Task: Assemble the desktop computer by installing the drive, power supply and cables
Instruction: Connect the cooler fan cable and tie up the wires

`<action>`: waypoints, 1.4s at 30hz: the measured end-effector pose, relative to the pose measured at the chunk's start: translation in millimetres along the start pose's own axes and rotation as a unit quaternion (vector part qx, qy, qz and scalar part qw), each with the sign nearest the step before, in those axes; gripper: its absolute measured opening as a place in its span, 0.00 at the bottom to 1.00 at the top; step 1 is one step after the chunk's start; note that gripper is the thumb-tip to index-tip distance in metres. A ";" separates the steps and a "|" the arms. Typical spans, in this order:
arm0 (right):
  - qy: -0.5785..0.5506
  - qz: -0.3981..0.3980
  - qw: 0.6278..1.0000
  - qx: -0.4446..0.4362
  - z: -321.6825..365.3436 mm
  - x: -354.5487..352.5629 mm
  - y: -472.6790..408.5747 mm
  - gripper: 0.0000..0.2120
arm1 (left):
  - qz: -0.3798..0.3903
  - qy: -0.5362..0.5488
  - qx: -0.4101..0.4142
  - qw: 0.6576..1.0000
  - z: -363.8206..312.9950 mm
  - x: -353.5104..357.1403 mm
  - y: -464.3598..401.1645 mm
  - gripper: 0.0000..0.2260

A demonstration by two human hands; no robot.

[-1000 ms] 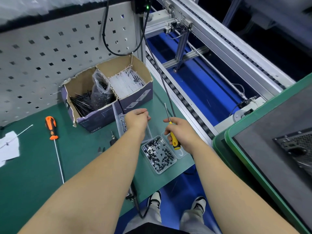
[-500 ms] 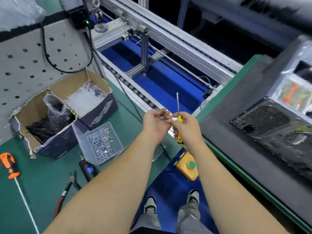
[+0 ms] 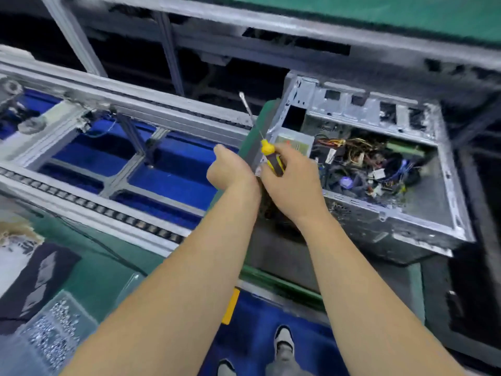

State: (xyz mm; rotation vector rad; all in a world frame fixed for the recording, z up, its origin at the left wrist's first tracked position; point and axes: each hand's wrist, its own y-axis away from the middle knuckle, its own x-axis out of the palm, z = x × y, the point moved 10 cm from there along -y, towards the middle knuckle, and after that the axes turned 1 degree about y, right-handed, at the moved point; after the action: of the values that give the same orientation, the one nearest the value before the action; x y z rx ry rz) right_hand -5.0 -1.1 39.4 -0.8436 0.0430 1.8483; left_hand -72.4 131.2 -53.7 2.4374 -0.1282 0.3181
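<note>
An open desktop computer case (image 3: pixel 423 229) lies on its side at the right, full of coloured cables (image 3: pixel 363 164). A power supply (image 3: pixel 294 141) sits in its near left corner. My right hand (image 3: pixel 291 180) grips a yellow and black screwdriver (image 3: pixel 271 156) whose shaft points up and away. My left hand (image 3: pixel 230 169) is held against the right hand at the case's left corner, fingers curled; what it holds is hidden. The view is blurred by motion.
A roller conveyor with a blue floor (image 3: pixel 162 185) runs along the left. A clear tray of silver screws (image 3: pixel 54 329) stands on the green bench (image 3: pixel 92 272) at the bottom left, beside a cardboard box (image 3: pixel 29 270). A yellow button box (image 3: pixel 230 305) hangs below the bench edge.
I have turned right from the screw trays to the computer case. Both hands moved together up to the case's left corner, the right still holding the screwdriver.
</note>
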 end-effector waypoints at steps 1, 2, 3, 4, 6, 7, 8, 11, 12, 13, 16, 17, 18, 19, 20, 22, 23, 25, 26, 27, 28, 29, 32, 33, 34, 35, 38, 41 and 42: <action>-0.012 -0.009 1.000 -0.009 0.5 -11.1 -7.0 0.05 | -0.022 -0.006 0.032 0.999 -5.1 -0.6 4.3 0.14; -0.029 -0.012 0.999 -0.012 -1.4 -20.6 -14.1 0.02 | -0.031 -0.008 0.069 0.997 -11.0 -0.4 8.6 0.15; -0.038 -0.018 0.999 -0.011 -6.3 -29.8 -21.2 0.02 | -0.031 -0.016 0.113 0.993 -16.9 1.7 13.4 0.17; -0.041 -0.020 0.999 -0.002 -14.6 -37.8 -27.7 0.02 | -0.023 -0.047 0.169 0.984 -23.6 5.0 19.7 0.19; -0.031 -0.007 0.999 0.038 -43.3 -47.8 -39.1 0.02 | 0.010 -0.154 0.303 0.940 -41.1 18.9 40.0 0.21; -0.029 0.000 0.998 0.060 -58.3 -52.3 -43.2 0.04 | 0.036 -0.189 0.362 0.912 -49.1 31.2 52.3 0.21; -0.034 0.004 0.996 0.084 -72.7 -57.3 -46.0 0.08 | 0.065 -0.204 0.407 0.888 -54.9 45.7 64.2 0.21; -0.023 -0.003 0.990 0.137 -103.0 -74.3 -48.7 0.12 | 0.141 -0.230 0.447 0.853 -61.8 100.9 86.4 0.21; 0.000 -0.011 0.989 0.145 -108.3 -81.7 -47.5 0.12 | 0.161 -0.281 0.451 0.832 -59.8 122.1 91.4 0.20; 0.027 -0.015 0.989 0.148 -112.5 -88.9 -45.4 0.12 | 0.178 -0.351 0.467 0.792 -54.4 142.1 95.5 0.20; 0.128 -0.003 0.979 0.162 -130.7 -105.6 -34.4 0.12 | 0.236 -0.552 0.511 0.616 -17.9 181.3 92.8 0.19; 0.155 0.010 0.973 0.171 -138.6 -108.2 -30.4 0.09 | 0.250 -0.601 0.517 0.557 -2.8 185.9 88.3 0.18; 0.176 0.027 0.967 0.183 -146.6 -108.9 -26.9 0.07 | 0.262 -0.634 0.522 0.506 10.2 188.0 84.7 0.17; 0.191 0.043 0.961 0.194 -153.4 -109.4 -24.0 0.06 | 0.273 -0.650 0.528 0.473 19.4 189.7 81.6 0.16; 0.205 0.053 0.956 0.203 -159.0 -110.6 -22.1 0.06 | 0.284 -0.652 0.533 0.459 25.0 191.6 80.4 0.15; 0.223 0.058 0.950 0.211 -166.6 -115.3 -19.9 0.08 | 0.306 -0.639 0.545 0.449 30.5 198.0 81.0 0.14; 0.222 0.057 0.950 0.214 -169.3 -117.6 -19.0 0.07 | 0.313 -0.639 0.553 0.433 33.4 200.9 81.6 0.13; 0.200 0.060 0.951 0.226 -176.5 -119.1 -17.8 0.04 | 0.318 -0.646 0.572 0.393 39.2 203.4 81.8 0.13; 0.182 0.065 0.952 0.236 -180.7 -117.9 -17.4 0.06 | 0.316 -0.647 0.580 0.382 40.8 203.4 81.9 0.14; 0.160 0.070 0.953 0.247 -184.1 -115.9 -17.8 0.08 | 0.313 -0.647 0.584 0.378 41.6 203.2 82.0 0.15; 0.133 0.071 0.955 0.257 -186.8 -113.6 -19.5 0.09 | 0.313 -0.647 0.584 0.378 42.0 204.1 81.5 0.16; 0.102 0.071 0.956 0.265 -186.8 -110.8 -22.1 0.10 | 0.315 -0.648 0.579 0.381 42.4 205.1 80.2 0.16; -0.039 0.087 0.946 0.310 -184.4 -93.0 -25.5 0.09 | 0.346 -0.641 0.552 0.406 40.4 208.2 73.8 0.14; -0.099 0.105 0.931 0.334 -182.1 -79.7 -22.8 0.09 | 0.362 -0.633 0.543 0.416 39.2 208.3 70.5 0.13; -0.147 0.128 0.916 0.352 -178.7 -66.5 -19.7 0.08 | 0.377 -0.625 0.536 0.424 39.4 209.0 69.6 0.12; -0.174 0.147 0.906 0.356 -173.1 -53.9 -18.0 0.07 | 0.388 -0.619 0.532 0.428 40.2 209.3 69.3 0.12; -0.197 0.155 0.909 0.333 -158.4 -28.4 -26.1 0.06 | 0.399 -0.618 0.527 0.425 42.5 209.5 70.1 0.13; -0.091 0.140 0.942 0.291 -158.9 -29.1 -39.9 0.11 | 0.395 -0.614 0.530 0.432 41.7 209.1 70.2 0.15; -0.048 0.134 0.951 0.273 -159.4 -31.9 -43.4 0.13 | 0.393 -0.607 0.525 0.448 39.7 208.4 69.2 0.16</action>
State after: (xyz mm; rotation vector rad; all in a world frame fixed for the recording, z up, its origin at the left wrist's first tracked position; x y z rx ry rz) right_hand 121.2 -71.1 -47.3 -0.3693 0.6072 1.9836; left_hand 124.6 50.4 13.1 2.8596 -2.3244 -1.5682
